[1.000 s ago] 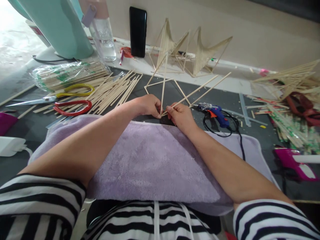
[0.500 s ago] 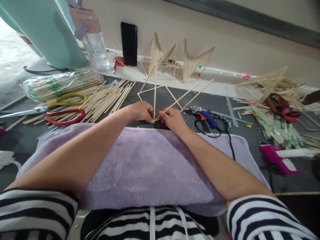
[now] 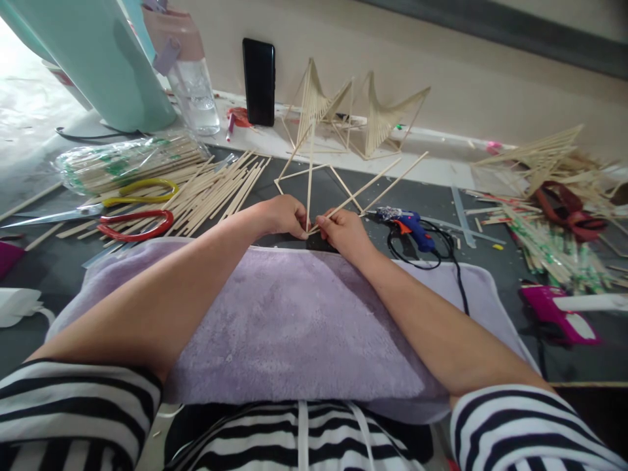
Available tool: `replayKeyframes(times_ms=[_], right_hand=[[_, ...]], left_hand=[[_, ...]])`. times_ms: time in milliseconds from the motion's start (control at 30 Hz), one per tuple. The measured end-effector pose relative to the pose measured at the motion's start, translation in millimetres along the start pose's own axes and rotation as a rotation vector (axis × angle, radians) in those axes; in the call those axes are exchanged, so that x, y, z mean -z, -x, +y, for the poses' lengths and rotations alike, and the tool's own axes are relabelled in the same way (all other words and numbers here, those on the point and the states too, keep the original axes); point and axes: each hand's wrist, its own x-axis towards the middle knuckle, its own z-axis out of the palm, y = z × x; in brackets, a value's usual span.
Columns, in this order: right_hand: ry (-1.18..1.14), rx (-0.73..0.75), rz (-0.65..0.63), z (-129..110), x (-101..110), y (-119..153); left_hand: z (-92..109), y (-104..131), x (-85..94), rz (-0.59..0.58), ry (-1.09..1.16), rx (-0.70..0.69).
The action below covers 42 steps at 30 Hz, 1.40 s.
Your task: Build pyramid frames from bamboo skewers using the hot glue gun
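Observation:
A frame of thin wooden sticks [image 3: 310,176] stands on the dark table, its near corner between my hands. My left hand [image 3: 285,216] is closed, with thumb and fingertips pinched on that corner. My right hand [image 3: 343,232] pinches the lower end of a wooden stick [image 3: 367,188], which slants up to the right; its near end meets the frame's corner. Another loose-looking stick runs beside it. Just right of my right hand lies a blue glue gun [image 3: 417,230] with an orange trigger and black cord. The exact contact at the fingertips is too small to make out.
A lilac towel [image 3: 294,320] lies under my forearms. To the left are scissors [image 3: 135,224], loose sticks [image 3: 230,190] and a water bottle [image 3: 196,98]. A phone [image 3: 259,82] leans on the wall beside finished stick models [image 3: 377,124]. Stick bundles [image 3: 554,245] lie right.
The view has shifted slightly, so everything sits a little further right. Both hands keep their pinch at the frame's corner, with hardly any movement.

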Motion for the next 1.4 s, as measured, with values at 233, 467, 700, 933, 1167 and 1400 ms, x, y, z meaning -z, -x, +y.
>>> replayKeyframes(times_ms=[233, 467, 700, 933, 1167, 1400], right_hand=[[0.010, 0.020, 0.003, -2, 1, 1], [-0.011, 0.007, -0.006, -2, 0, 1], [-0.004, -0.011, 0.003, -2, 0, 1], [-0.010, -0.015, -0.001, -2, -1, 0], [-0.017, -0.024, -0.002, -7, -7, 4], [0.015, -0.051, -0.008, -8, -8, 8]], left_hand=[[-1, 0, -0.3, 0.018, -0.002, -0.005], [-1, 0, 0.1, 0.021, -0.022, 0.009], [0, 0, 1.0, 0.016, -0.004, 0.012], [-2, 0, 1.9, 0.018, -0.004, 0.006], [-13, -1, 5.4, -0.038, 0.027, -0.036], [-17, -1, 7.8, -0.071, -0.008, -0.091]])
